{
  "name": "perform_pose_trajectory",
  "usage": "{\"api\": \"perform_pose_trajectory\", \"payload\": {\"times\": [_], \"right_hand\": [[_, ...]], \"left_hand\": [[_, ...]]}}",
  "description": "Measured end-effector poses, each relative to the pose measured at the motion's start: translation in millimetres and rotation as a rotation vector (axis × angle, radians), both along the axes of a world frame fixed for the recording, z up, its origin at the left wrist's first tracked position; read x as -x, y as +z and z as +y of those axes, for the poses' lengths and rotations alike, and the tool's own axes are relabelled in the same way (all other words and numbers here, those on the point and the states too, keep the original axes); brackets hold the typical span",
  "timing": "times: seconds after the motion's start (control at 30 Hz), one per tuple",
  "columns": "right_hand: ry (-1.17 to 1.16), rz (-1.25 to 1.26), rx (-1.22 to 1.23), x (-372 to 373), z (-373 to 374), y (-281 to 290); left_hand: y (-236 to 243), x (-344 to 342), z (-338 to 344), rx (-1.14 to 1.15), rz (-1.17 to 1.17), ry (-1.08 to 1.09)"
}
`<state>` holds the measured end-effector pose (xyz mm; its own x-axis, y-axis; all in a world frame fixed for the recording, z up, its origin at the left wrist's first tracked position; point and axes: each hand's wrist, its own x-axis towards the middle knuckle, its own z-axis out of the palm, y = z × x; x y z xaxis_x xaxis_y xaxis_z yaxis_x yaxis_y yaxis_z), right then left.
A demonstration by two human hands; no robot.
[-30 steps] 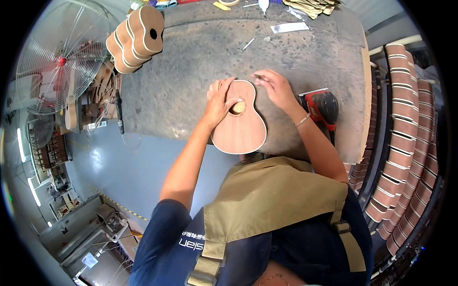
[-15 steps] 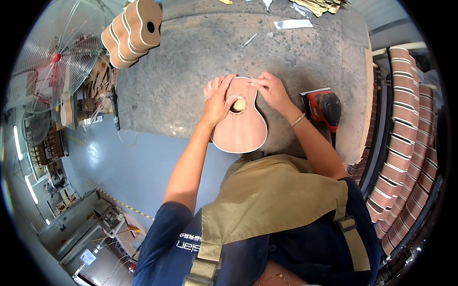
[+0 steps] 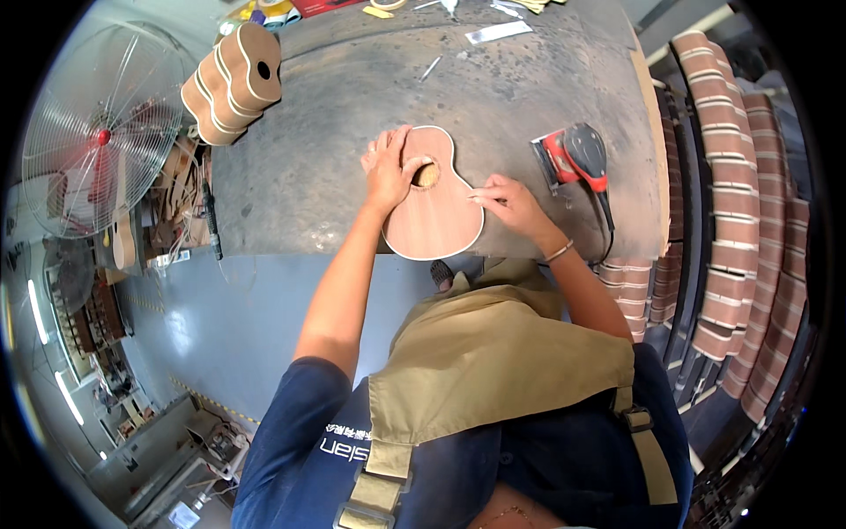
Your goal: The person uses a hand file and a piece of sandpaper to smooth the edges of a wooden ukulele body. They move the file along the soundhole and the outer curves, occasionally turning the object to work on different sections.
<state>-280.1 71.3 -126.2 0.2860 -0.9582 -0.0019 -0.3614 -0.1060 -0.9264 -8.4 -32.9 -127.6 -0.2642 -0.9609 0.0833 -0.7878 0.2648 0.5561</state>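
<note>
A small ukulele body [image 3: 438, 216], reddish-brown with a pale edge and a round sound hole, lies face up near the bench's front edge. It has no neck. My left hand [image 3: 388, 172] holds it at its left upper side, thumb on the top beside the sound hole, fingers over the far left edge. At the right edge of the lower, wider part is my right hand [image 3: 511, 204], its thumb and forefinger pinched together. Whatever small thing the pinch may hold is too small to make out.
A red and black power sander [image 3: 573, 157] with a cord rests at right on the bench [image 3: 344, 97]. Stacked ukulele bodies [image 3: 238, 79] stand at far left, by a large fan [image 3: 104, 137]. A pen-like stick [image 3: 430, 69] and white strip [image 3: 499, 33] lie farther back. Racked bodies [image 3: 718, 194] line the right.
My right hand has moved from the body's upper end down along its right edge to the wide part. The left hand keeps its hold. The whole view has shifted somewhat.
</note>
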Motion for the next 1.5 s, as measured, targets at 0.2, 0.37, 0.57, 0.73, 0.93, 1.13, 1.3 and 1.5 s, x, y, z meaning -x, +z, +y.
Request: {"api": "perform_pose_trajectory", "payload": {"times": [0.2, 0.37, 0.57, 0.73, 0.93, 1.13, 1.3, 1.5], "right_hand": [[-0.429, -0.041, 0.115, -70, 110, -8], [-0.531, -0.053, 0.135, -77, 109, -1], [-0.22, -0.024, 0.047, 8, 25, 1], [0.106, 0.113, 0.107, 14, -78, 32], [0.388, 0.081, 0.119, -27, -141, 13], [0.251, 0.108, 0.033, 7, -87, 4], [-0.159, 0.008, 0.008, 1, 23, 5], [-0.615, -0.064, 0.22, -61, 97, -1]], "left_hand": [[-2, 2, -2, 0.005, -0.022, -0.007], [10, -15, 15, -0.017, -0.097, 0.149], [53, -34, 81, 0.113, -0.337, -0.027], [59, -45, 58, -0.24, -0.297, -0.453], [49, -58, 48, -0.311, -0.128, -0.469], [39, -54, 64, -0.224, -0.097, -0.327], [37, -52, 68, -0.127, -0.16, -0.297], [39, -51, 68, -0.141, -0.189, -0.281]]}}
